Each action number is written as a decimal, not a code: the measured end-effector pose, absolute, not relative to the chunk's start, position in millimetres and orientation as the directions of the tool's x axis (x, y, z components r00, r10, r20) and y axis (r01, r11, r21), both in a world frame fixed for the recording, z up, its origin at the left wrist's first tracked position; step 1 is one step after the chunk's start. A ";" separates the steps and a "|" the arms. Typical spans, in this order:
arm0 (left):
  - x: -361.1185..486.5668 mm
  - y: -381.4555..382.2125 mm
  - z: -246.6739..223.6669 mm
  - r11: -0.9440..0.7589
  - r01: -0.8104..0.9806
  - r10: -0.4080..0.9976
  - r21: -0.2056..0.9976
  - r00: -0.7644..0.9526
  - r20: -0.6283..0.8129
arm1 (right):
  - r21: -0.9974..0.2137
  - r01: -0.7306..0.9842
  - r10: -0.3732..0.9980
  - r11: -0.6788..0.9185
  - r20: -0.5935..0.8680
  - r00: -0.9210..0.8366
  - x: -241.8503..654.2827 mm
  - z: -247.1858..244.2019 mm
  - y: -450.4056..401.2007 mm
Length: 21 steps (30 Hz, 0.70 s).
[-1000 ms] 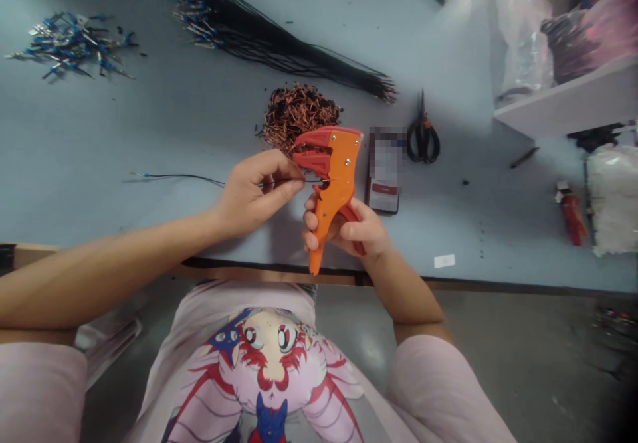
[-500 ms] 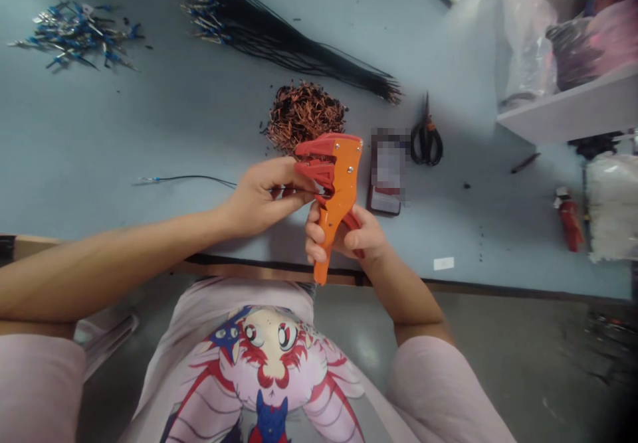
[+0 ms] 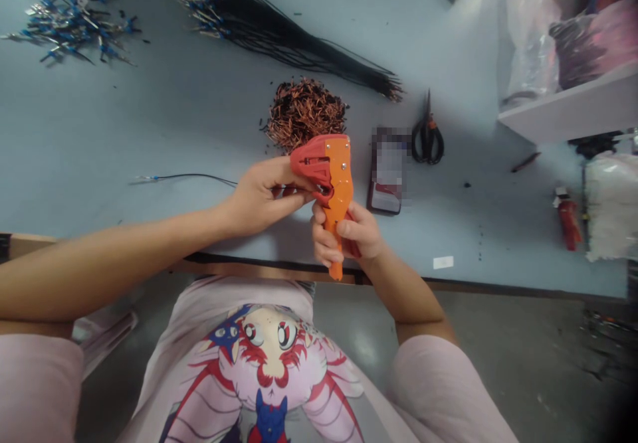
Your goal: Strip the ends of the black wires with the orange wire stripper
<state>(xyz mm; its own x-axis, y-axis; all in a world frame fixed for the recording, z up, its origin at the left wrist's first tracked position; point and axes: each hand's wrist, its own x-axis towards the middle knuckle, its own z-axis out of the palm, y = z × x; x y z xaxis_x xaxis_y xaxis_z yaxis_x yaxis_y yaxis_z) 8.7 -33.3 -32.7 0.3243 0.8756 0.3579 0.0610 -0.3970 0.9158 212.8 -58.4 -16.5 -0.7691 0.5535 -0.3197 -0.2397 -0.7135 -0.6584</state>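
Biggest thing here is the blue-grey table (image 3: 164,117), with 1 long bundle of black wires (image 3: 289,31) across the far side. Next down, the orange-and-red tool (image 3: 341,184) is up near the front edge, right hand (image 3: 359,230) wrapped snugly around its handles. That's what just changed: 0.5 s ago its 2 red jaws had a gap at the front, and now they've closed up with the handles squeezed nearer together. Left hand (image 3: 264,194) has barely shifted, fingers pinched narrow on the wire right beside the tool. I'd read that as the tool biting the wire, not just lining it up. Copper scrap heap (image 3: 309,107) sits just beyond. Then the single black wire (image 3: 199,177): near end hidden at the tool, blue-collared terminal (image 3: 147,178) on the far end pointing left.
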 end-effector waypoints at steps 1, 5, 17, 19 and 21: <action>8.8 -33.3 -33.0 -0.388 0.068 0.880 0.919 0.324 0.348 | -0.655 -0.229 0.550 -0.720 -0.336 -0.765 212.4 -15.8 -58.6; 9.1 -33.6 -33.3 -0.365 0.087 0.894 0.927 0.311 0.322 | -0.644 -0.227 0.546 -0.730 -0.351 -0.760 210.9 -15.0 -58.7; -14.1 -6.3 -45.6 -0.486 0.531 0.874 0.694 0.300 0.382 | -0.767 -0.202 0.704 -0.609 -0.405 -0.584 230.0 -5.9 -40.7; -19.3 -1.1 -48.0 -0.487 0.579 0.872 0.654 0.280 0.402 | -0.774 -0.190 0.711 -0.604 -0.415 -0.567 231.8 -2.6 -40.1; -21.7 0.0 -48.2 -0.469 0.591 0.881 0.656 0.264 0.392 | -0.774 -0.183 0.715 -0.606 -0.430 -0.552 231.9 -1.0 -40.7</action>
